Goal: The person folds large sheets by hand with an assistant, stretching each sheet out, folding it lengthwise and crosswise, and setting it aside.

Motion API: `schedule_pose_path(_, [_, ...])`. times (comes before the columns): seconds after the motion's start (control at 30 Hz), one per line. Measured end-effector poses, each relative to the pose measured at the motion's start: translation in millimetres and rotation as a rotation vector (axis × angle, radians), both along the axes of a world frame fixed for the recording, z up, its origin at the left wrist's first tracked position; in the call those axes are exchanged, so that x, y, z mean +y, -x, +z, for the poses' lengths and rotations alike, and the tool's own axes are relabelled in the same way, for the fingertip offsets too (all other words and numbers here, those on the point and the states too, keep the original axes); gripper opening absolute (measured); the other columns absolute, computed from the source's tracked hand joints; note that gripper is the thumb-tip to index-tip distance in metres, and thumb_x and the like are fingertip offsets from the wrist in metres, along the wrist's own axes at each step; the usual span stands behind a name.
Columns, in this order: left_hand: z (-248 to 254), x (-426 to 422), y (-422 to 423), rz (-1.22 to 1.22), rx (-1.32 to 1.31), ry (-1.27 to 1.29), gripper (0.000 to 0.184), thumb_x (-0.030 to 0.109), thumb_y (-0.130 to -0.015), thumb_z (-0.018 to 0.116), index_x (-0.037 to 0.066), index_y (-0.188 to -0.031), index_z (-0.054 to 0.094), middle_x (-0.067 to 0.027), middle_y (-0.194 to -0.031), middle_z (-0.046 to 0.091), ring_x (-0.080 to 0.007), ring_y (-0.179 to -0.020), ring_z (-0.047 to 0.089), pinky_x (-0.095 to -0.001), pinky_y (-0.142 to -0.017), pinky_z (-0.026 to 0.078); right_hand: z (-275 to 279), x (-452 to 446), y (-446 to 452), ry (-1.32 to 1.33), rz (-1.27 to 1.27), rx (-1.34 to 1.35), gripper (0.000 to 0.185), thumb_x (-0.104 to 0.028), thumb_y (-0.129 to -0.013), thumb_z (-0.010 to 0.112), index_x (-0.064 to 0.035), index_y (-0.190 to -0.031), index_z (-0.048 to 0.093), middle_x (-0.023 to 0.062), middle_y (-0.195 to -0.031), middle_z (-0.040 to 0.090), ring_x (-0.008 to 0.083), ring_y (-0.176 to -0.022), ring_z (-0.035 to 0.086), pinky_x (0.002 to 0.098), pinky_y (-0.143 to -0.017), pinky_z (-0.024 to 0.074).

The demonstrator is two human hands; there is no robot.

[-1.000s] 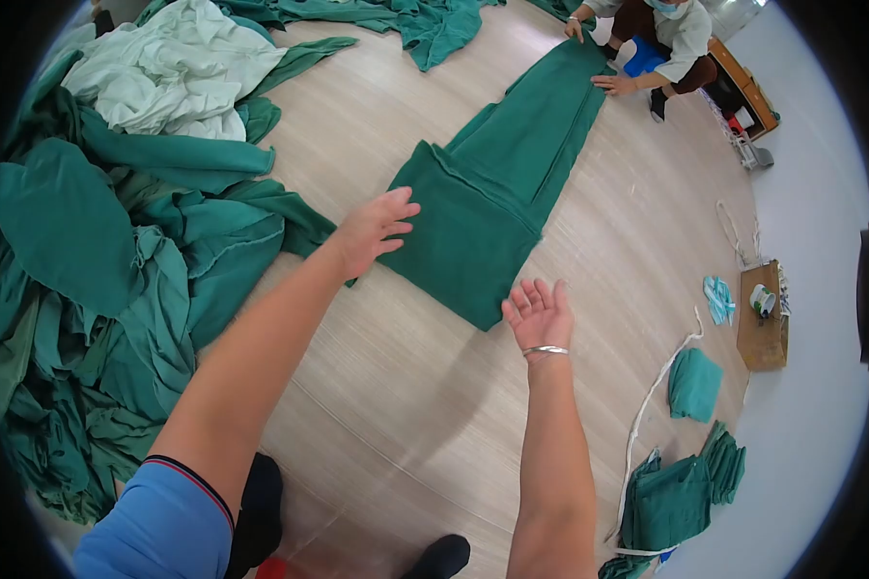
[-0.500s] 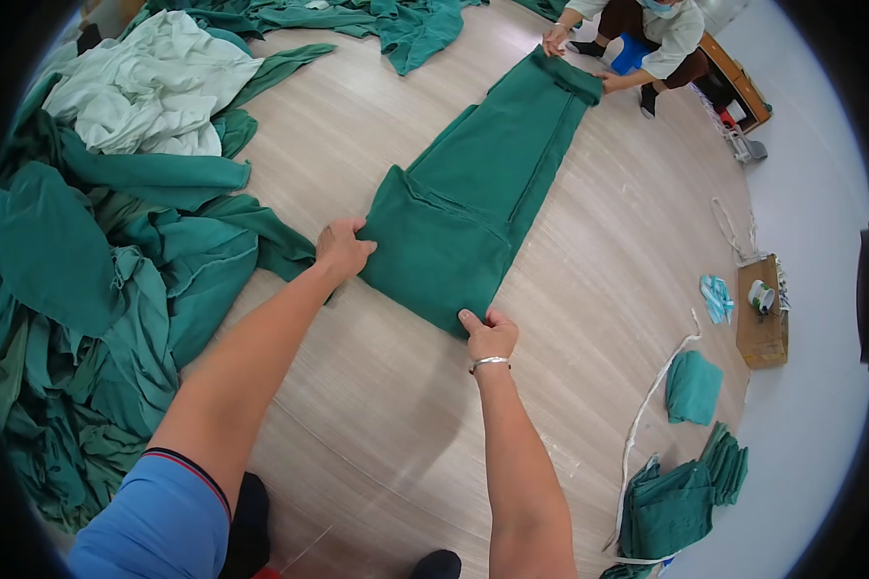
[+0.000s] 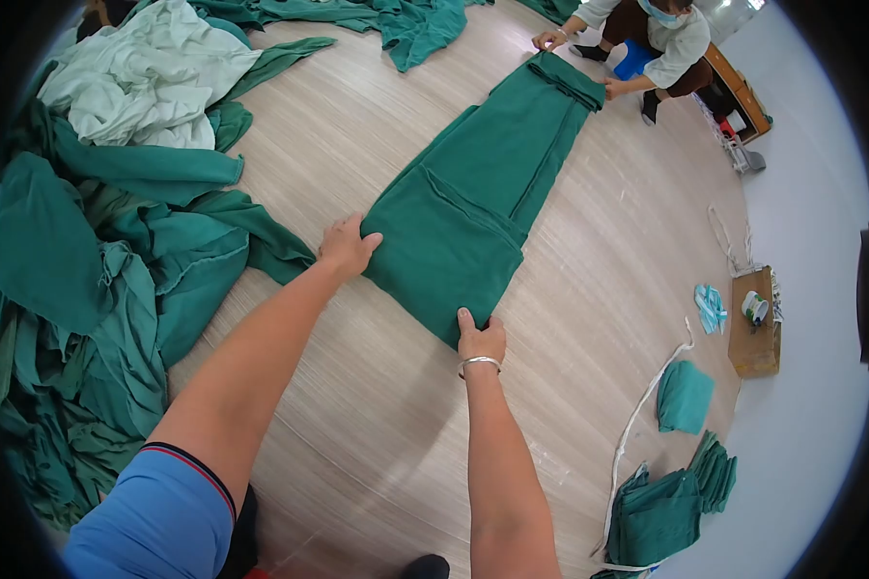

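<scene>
A long green cloth, folded in layers, stretches over the floor away from me. At its near left corner my left hand grips the edge, thumb on top. The near right corner is pinched in my right hand, which has a silver bracelet at the wrist. Fingers under the cloth are hidden on both hands. A loose flap lies folded across the near part. At the far end, a co-worker's hands hold the other edge, which is folded over in a narrow band.
A heap of loose green cloths with a pale cloth on top fills the left. On the right are folded green stacks, a folded teal cloth, a white cord and a cardboard box. The co-worker crouches at the back.
The near end's flap has shifted slightly towards me, and its left side now lies straighter. My right hand moved a little left and down. At the far end the co-worker's folded band looks wider.
</scene>
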State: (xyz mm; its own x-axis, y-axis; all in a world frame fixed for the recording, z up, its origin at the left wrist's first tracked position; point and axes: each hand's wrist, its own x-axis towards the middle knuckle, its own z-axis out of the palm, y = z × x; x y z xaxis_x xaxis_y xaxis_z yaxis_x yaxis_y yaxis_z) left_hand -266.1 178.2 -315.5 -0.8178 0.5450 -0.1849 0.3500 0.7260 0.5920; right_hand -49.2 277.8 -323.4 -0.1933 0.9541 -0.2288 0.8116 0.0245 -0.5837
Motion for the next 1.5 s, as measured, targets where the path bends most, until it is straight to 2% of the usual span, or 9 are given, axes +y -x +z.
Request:
schedule_pose_path(0.3, [-7,-5,8,0.018,-0.229,-0.018,0.038,0.021,-0.079,0.058,-0.001,-0.110,0.051,-0.0211,-0.111,0.053,-0.0334,-0.105,0.049,-0.0378,-0.089,0.040,-25,12,-6,0.167,-0.046,0.161,0.038,-0.020,-0.070,0.068,0.0048,-0.096,0.057,0.0200,-0.094,0.060,0.0311,-0.083,0.058,0.0361,-0.074,0.0442])
schedule_pose_path(0.37, [-14,-4,9,0.036,-0.186,-0.038,0.029,0.016,-0.077,0.059,-0.001,-0.101,0.058,-0.0184,-0.097,0.060,-0.0297,-0.091,0.057,-0.0351,-0.079,0.043,-18,11,-6,0.219,-0.104,0.276,0.024,-0.011,-0.071,0.068,0.0074,-0.086,0.061,0.0116,-0.076,0.062,0.0181,-0.067,0.057,0.0291,-0.064,0.0442])
schedule_pose_path(0.8, [-1,-11,3,0.056,-0.243,0.003,0.025,0.015,-0.076,0.061,-0.005,-0.091,0.060,-0.0181,-0.088,0.061,-0.0272,-0.082,0.059,-0.0345,-0.073,0.045,-8,7,-18,0.342,-0.065,0.364,0.022,-0.010,-0.072,0.067,0.0052,-0.086,0.062,0.0107,-0.078,0.063,0.0183,-0.066,0.055,0.0311,-0.062,0.0437])
schedule_pose_path(0.87, [4,-15,2,0.007,-0.313,0.049,0.030,0.019,-0.075,0.063,-0.004,-0.094,0.059,-0.0212,-0.095,0.059,-0.0307,-0.094,0.056,-0.0362,-0.081,0.044,0,3,-21,0.383,-0.076,0.259,0.015,-0.011,-0.073,0.067,0.0026,-0.076,0.060,0.0056,-0.064,0.056,0.0142,-0.051,0.049,0.0287,-0.042,0.0390])
schedule_pose_path(1.0, [15,-29,-4,-0.023,-0.303,0.075,0.027,0.015,-0.074,0.063,-0.006,-0.090,0.058,-0.0210,-0.088,0.060,-0.0296,-0.089,0.058,-0.0363,-0.071,0.048,-4,-12,-49,0.501,-0.046,0.370,0.014,-0.012,-0.074,0.066,-0.0006,-0.070,0.057,0.0041,-0.059,0.052,0.0118,-0.044,0.043,0.0259,-0.037,0.0338])
schedule_pose_path(1.23, [77,-126,-48,-0.220,-0.997,0.155,0.015,0.003,-0.068,0.066,-0.006,-0.076,0.056,-0.0136,-0.074,0.056,-0.0252,-0.061,0.057,-0.0373,-0.047,0.054,57,-81,-149,0.884,0.206,0.213,0.014,-0.012,-0.073,0.067,-0.0008,-0.072,0.059,0.0044,-0.061,0.054,0.0124,-0.048,0.049,0.0254,-0.044,0.0415])
schedule_pose_path(1.37, [152,-167,-58,-0.091,-1.503,0.068,0.022,0.017,-0.078,0.058,-0.002,-0.089,0.056,-0.0120,-0.080,0.060,-0.0260,-0.067,0.059,-0.0381,-0.055,0.052,164,-87,-174,1.133,0.199,0.231,0.025,-0.026,-0.077,0.063,-0.0016,-0.076,0.060,0.0047,-0.062,0.055,0.0141,-0.052,0.052,0.0277,-0.052,0.0457])
schedule_pose_path(1.43, [179,-149,-52,-0.085,-1.595,-0.432,0.036,0.026,-0.082,0.054,-0.001,-0.105,0.051,-0.0119,-0.091,0.059,-0.0244,-0.081,0.058,-0.0385,-0.067,0.049,158,-52,-181,1.233,0.118,0.685,0.043,-0.043,-0.081,0.052,-0.0015,-0.086,0.058,0.0040,-0.069,0.055,0.0153,-0.061,0.054,0.0329,-0.057,0.0457])
schedule_pose_path(1.5, [172,-122,-51,-0.111,-1.286,-0.578,0.053,0.036,-0.082,0.054,0.000,-0.119,0.042,-0.0135,-0.103,0.055,-0.0233,-0.097,0.054,-0.0376,-0.078,0.045,145,-26,-171,1.199,-0.037,0.817,0.054,-0.055,-0.081,0.043,-0.0041,-0.097,0.055,0.0038,-0.078,0.054,0.0168,-0.072,0.054,0.0365,-0.060,0.0446])
